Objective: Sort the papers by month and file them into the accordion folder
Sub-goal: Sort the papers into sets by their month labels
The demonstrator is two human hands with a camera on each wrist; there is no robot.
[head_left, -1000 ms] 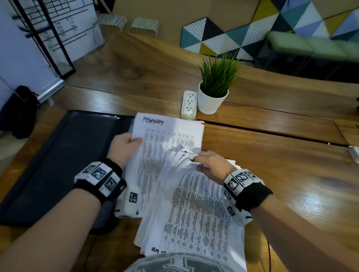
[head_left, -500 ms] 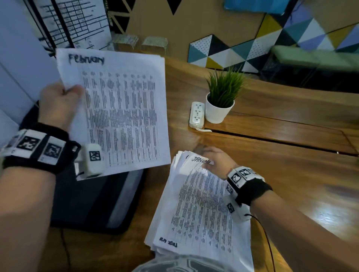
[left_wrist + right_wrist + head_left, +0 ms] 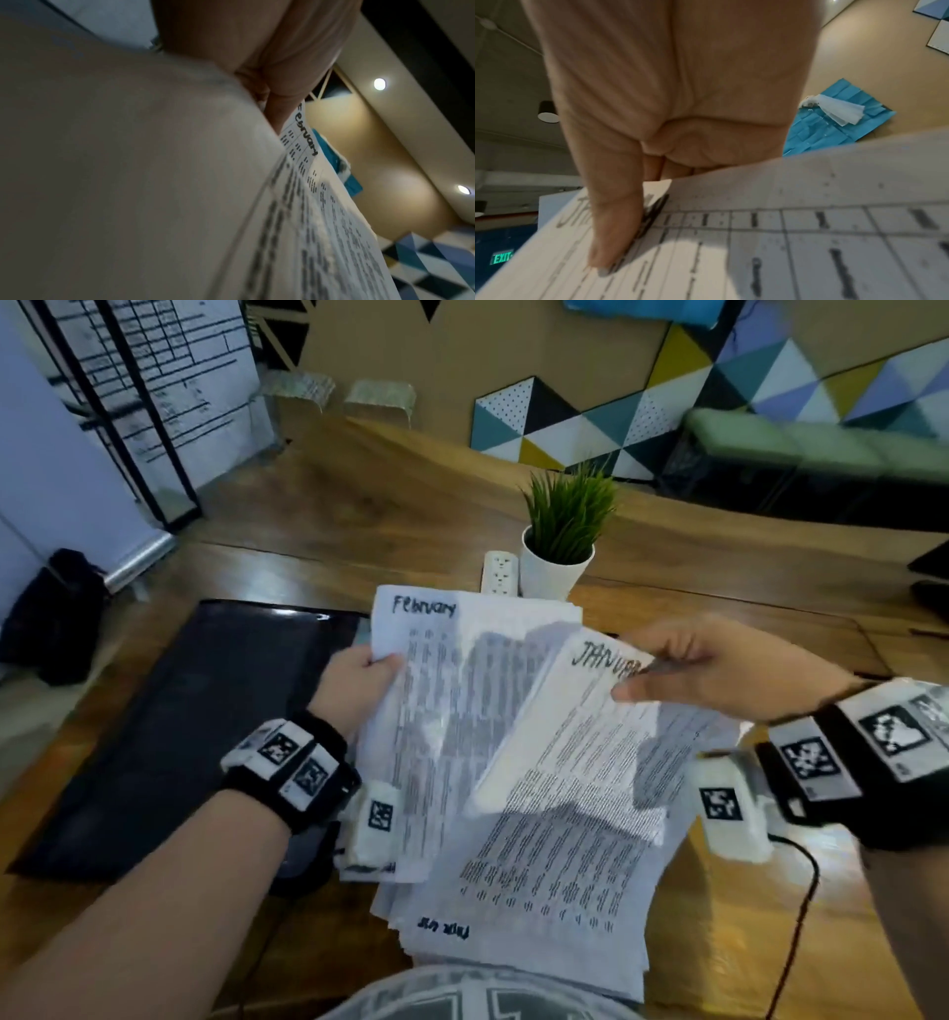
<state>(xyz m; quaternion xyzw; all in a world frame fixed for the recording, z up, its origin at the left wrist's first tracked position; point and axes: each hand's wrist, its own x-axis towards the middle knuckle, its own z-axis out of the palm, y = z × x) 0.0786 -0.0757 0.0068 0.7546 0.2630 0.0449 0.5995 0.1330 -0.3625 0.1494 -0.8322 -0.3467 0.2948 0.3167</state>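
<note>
Papers fill the middle of the desk (image 3: 719,567): the left hand (image 3: 354,683) pinches the February sheets (image 3: 436,690) by their left edge, the right hand (image 3: 719,667) pinches the top of the January sheet (image 3: 560,726), lifted off the pile (image 3: 539,906). At nine o'clock from the pile lies the dark folder (image 3: 169,716); at twelve o'clock stands a potted plant (image 3: 560,541).

A long wooden desk (image 3: 719,814) carries a potted plant (image 3: 562,541) and a white power strip (image 3: 499,573) toward its far edge. Behind stands a tan wall (image 3: 513,361) with triangle-patterned panels (image 3: 590,423) and a green bench (image 3: 821,439); round ceiling lights (image 3: 379,84) glow overhead.
</note>
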